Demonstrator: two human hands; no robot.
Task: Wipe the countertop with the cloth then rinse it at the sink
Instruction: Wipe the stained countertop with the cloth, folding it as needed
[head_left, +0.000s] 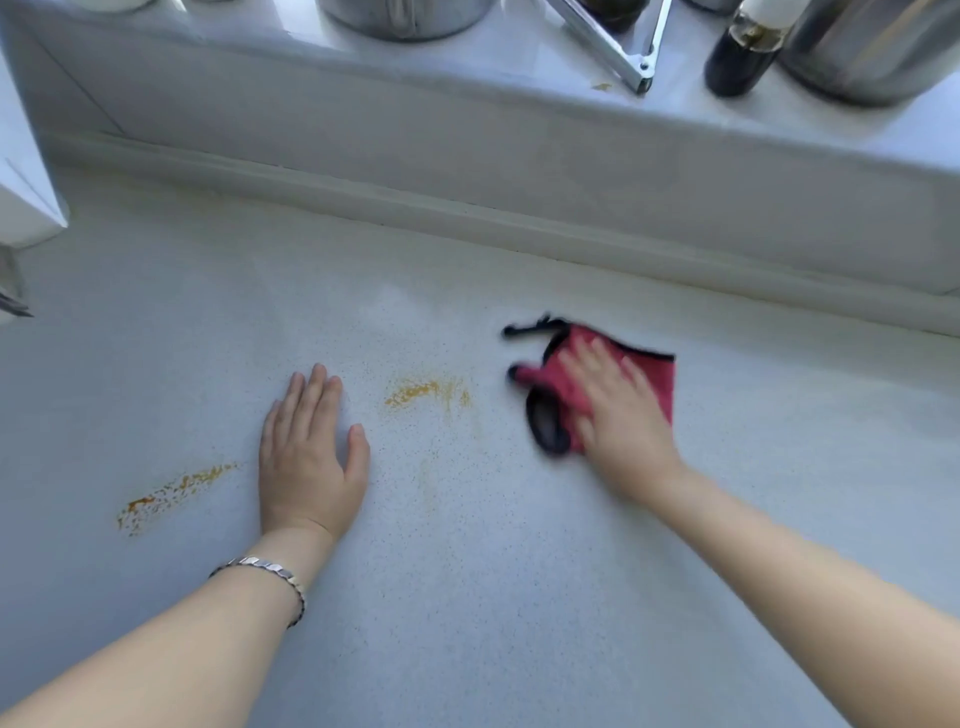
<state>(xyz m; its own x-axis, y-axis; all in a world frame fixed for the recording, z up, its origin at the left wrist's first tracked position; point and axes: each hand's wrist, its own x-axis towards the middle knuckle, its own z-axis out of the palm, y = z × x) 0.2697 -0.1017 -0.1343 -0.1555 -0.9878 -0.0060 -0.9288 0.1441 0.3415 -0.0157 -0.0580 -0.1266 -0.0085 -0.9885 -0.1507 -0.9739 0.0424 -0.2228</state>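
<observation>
The right hand (618, 415) is pressing down on a red cloth (657, 382) with dark edging. Its fingers are lying straight and spread over the fabric, not curled round it, though the hand is blurred. The cloth is lying flat on the pale bench (467, 597), near the low raised strip (519, 234) running along the back edge. The left hand (306, 457) is resting palm down, fingers straight and holding nothing. An orange smear (415, 392) is sitting between the two hands, and a second smear (171, 493) is lying left of the left hand. Bare bench is stretching toward the near edge. A dark bottle (743, 57) is standing on the ledge (467, 62) above.
</observation>
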